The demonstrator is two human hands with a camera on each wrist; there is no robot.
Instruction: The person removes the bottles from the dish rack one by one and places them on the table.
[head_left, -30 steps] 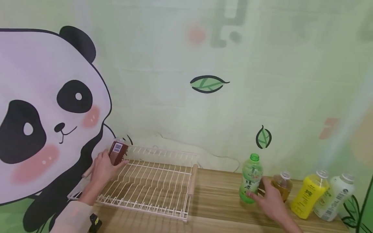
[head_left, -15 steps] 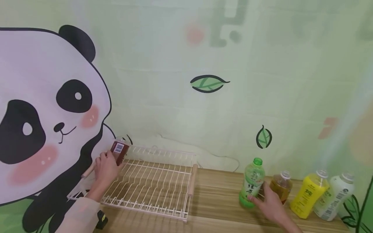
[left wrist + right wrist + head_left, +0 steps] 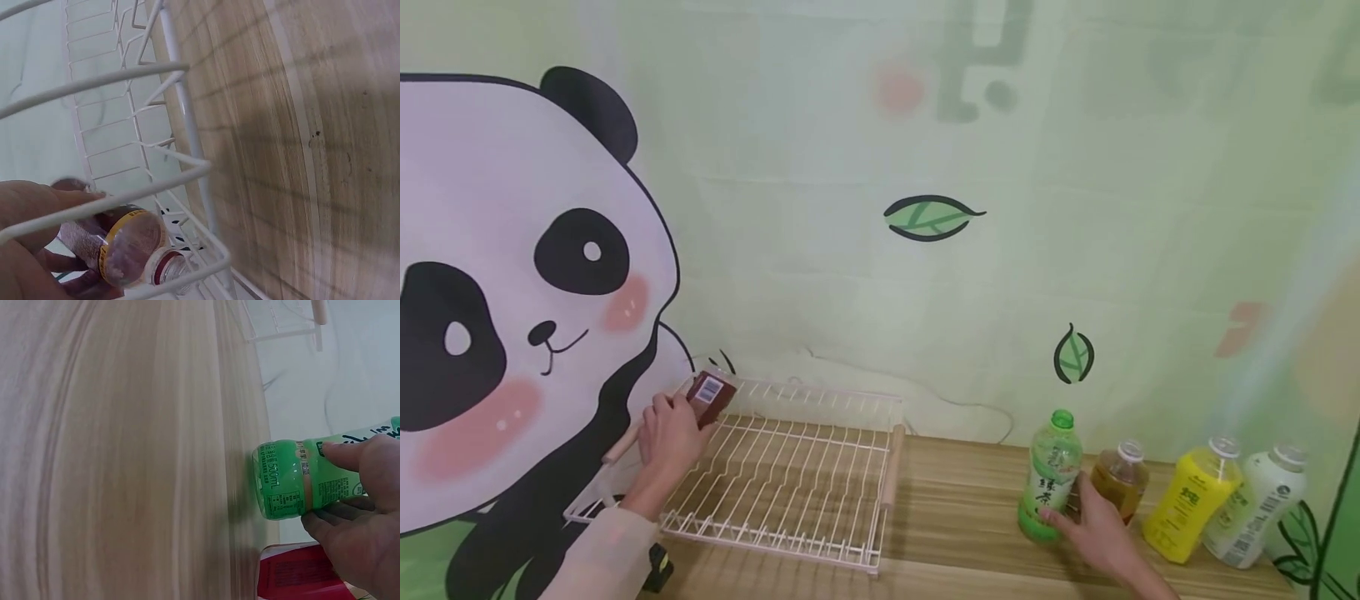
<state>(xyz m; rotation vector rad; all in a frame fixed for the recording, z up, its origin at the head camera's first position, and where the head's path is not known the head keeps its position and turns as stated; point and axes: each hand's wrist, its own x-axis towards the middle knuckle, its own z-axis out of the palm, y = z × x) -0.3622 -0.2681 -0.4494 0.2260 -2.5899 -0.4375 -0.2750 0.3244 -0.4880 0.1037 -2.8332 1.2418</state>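
At the rack's left end, my left hand [image 3: 672,442] grips a bottle with a dark red label [image 3: 711,398]. A barcode faces up and the bottle leans to the right. In the left wrist view its clear shoulder [image 3: 134,244] and white-ringed neck [image 3: 164,265] point down among the rack's wires. My right hand [image 3: 1099,525] holds a green tea bottle [image 3: 1051,479] around its lower half, thumb on the front. That bottle stands nearly upright on the wooden table, right of the rack. Just behind the right fingers is a bottle of amber drink [image 3: 1122,479].
The white wire rack [image 3: 790,479], with wooden side handles, occupies the left of the table [image 3: 955,492]. A yellow bottle [image 3: 1192,504] and a white bottle [image 3: 1255,508] stand at the right. A panda-printed cloth [image 3: 842,292] hangs behind the table.
The dark red bottle has tipped further to the right in my left hand. My right hand has brought the green tea bottle slightly nearer and lower in view. The rack stays put.
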